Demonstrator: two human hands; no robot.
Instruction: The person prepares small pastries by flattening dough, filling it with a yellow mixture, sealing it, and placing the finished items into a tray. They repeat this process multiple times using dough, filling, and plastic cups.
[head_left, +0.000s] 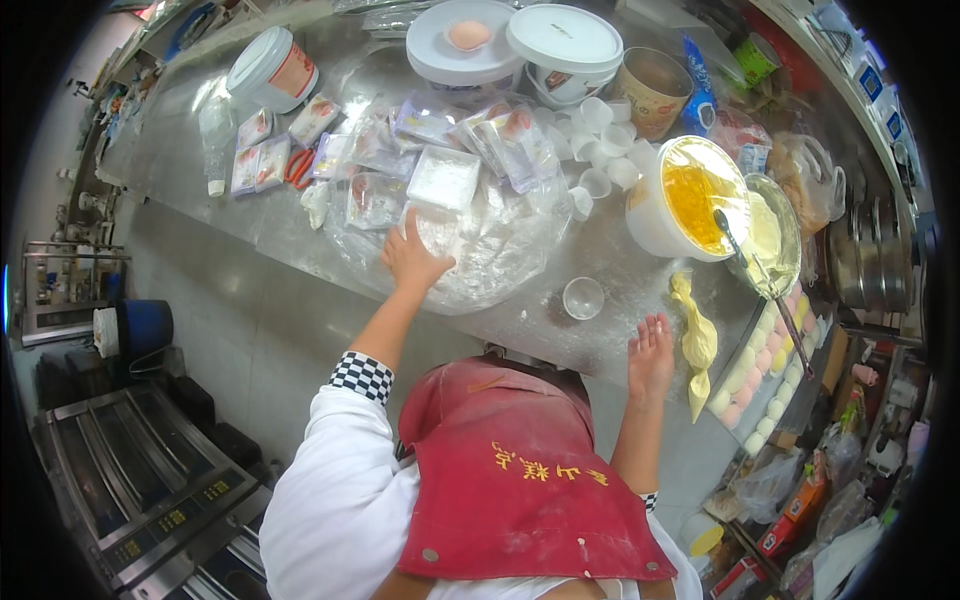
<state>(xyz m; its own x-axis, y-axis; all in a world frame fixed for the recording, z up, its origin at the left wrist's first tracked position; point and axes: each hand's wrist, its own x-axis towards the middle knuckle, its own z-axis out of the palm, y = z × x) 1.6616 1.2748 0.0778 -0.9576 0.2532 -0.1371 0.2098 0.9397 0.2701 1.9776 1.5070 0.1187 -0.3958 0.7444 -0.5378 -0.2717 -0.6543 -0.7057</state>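
My left hand (416, 255) is spread over a flour-dusted clear plastic bag (502, 255), thumb and index finger apart. Its index fingertip reaches the near edge of a white square box (444, 178) with white powder on it; whether it touches is unclear. Several small packs (375, 201) in clear and purple-edged wrapping lie around that box. At the table's front edge, my right hand (651, 358) is held out flat and empty, palm showing. A filled piping bag of pale yellow cream (699, 341) lies just right of it. A small clear plastic cup (583, 298) stands between my hands.
At right are a tub of yellow-orange filling (694, 199), a metal bowl of cream (772, 225) with a long-handled utensil, and a tray of pink, yellow and white balls (765, 360). Loose clear cups (600, 135), lidded tubs (570, 41) and orange-handled scissors (299, 166) lie farther back.
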